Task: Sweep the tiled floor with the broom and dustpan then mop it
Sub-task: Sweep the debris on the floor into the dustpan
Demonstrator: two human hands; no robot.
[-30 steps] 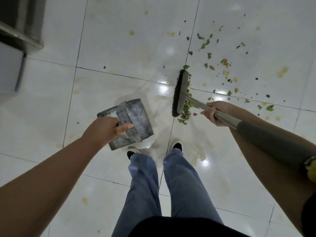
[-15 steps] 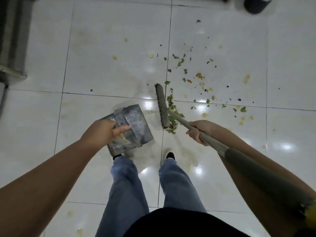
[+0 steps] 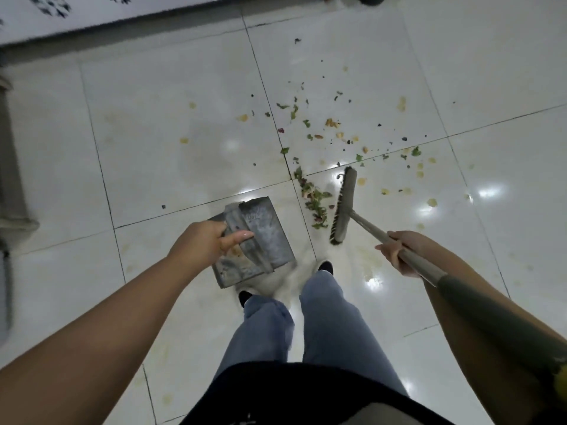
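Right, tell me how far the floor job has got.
Early in the sweeping. Done: a line of green scraps is gathered beside the broom head. In hand: the right hand grips the broom handle and the left hand holds the dustpan, which looks empty. Left: loose bits and yellow stains still dot the tiles beyond, nothing is scooped up, and no mop is in view.

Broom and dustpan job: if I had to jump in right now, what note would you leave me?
Left hand grips the handle of the grey metal dustpan, held just left of the swept pile.
Right hand grips the grey pole of the flat brush-head broom.
A row of green leaf scraps lies gathered between broom and dustpan.
Left: get that pile into the pan, sweep the scattered bits farther out, then mop the yellowish stains on the white tiled floor.
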